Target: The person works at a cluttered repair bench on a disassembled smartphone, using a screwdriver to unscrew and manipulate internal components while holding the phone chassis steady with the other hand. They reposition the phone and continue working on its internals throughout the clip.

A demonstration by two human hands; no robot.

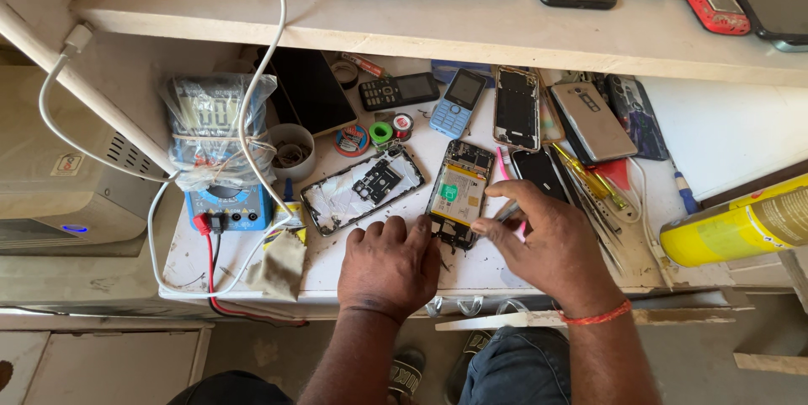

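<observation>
Opened phone (459, 192) lies back-off on the white surface (480, 270), dead centre; left hand (389, 266) is curled, knuckles down, pinning its lower edge; right hand (547, 241) pinches a thin tool (507, 213) at the lower corner; I'd keep it pinned flat and pry shallow; tool tip's hidden behind fingers.

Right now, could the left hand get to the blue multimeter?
Probably yes. The left hand rests by the opened phone, and only the loose phone frame and a white cable lie near the multimeter.
</observation>
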